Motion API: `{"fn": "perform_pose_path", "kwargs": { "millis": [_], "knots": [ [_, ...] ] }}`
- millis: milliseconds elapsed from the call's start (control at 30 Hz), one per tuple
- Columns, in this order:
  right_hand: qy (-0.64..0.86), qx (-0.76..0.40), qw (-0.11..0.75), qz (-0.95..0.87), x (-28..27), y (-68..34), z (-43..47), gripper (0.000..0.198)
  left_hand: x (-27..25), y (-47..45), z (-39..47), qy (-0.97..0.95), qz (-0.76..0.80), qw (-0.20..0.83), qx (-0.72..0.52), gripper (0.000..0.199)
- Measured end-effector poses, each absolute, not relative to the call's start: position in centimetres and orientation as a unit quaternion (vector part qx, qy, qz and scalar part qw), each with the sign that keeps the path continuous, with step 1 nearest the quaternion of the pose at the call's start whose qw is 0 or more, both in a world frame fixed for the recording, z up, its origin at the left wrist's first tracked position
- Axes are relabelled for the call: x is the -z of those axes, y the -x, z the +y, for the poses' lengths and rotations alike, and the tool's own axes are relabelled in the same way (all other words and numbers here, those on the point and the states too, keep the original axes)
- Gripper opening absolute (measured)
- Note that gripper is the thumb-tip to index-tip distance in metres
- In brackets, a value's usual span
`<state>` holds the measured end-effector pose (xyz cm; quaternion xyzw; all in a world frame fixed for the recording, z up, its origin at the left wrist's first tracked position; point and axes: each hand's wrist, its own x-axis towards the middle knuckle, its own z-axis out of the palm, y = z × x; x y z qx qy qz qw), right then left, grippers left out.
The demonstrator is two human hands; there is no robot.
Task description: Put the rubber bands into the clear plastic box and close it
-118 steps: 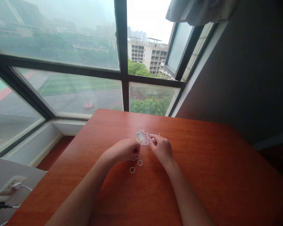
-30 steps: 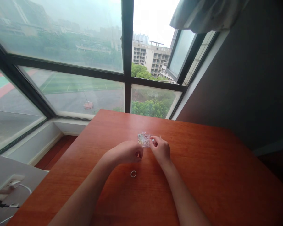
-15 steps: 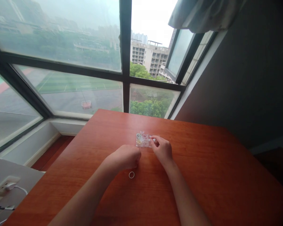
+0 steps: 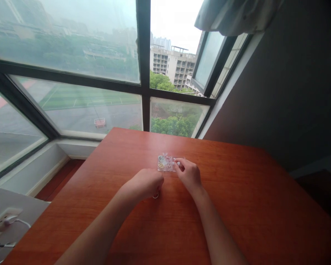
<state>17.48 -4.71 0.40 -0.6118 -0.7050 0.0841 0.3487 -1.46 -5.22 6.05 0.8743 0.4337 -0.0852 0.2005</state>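
Under my left hand (image 4: pixel 145 184), fingers curled down onto a small white ring (image 4: pixel 155 196) lying flat on the table (image 4: pixel 237 191). Fingertips cover most of it, only the near arc shows, so I cannot tell if I'm pinching it or just touching it. Ring looks thin, round, rubbery, pale.

Right hand (image 4: pixel 189 175) sits just right of it, thumb and forefinger pinched shut on the right edge of a clear box (image 4: pixel 165 163). Box is small, flat, transparent plastic, split into compartments, resting on the table just beyond both hands. Inside are more little rings, yellowish and pale ones. Too small to count, and I can't tell which compartment holds which. Something clear sticks up at the box's far edge; can't make it out.

Table is smooth reddish-brown wood, slight sheen, near edge cut off by the frame. Both forearms bare, running off the bottom. Beyond the table, a dark-framed window (image 4: pixel 143 66), hazy glass. Lower left, a white socket (image 4: pixel 5 217) with a cable (image 4: pixel 19 222), partly cropped.
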Motion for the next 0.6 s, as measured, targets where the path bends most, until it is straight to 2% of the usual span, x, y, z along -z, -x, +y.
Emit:
{"fn": "perform_pose_path", "kwargs": {
  "millis": [300, 600],
  "knots": [
    [0.611, -0.08, 0.348, -0.706, -0.4, -17.7, -4.7, 0.018, -4.9, 0.4, -5.4, -0.909, 0.397, 0.123, 0.046, 0.012],
    [0.635, -0.074, 0.291, -0.712, -0.7, -18.1, -4.6, 0.016, -4.0, 0.2, -4.2, -0.897, 0.405, 0.175, -0.032, 0.007]
  ]
}}
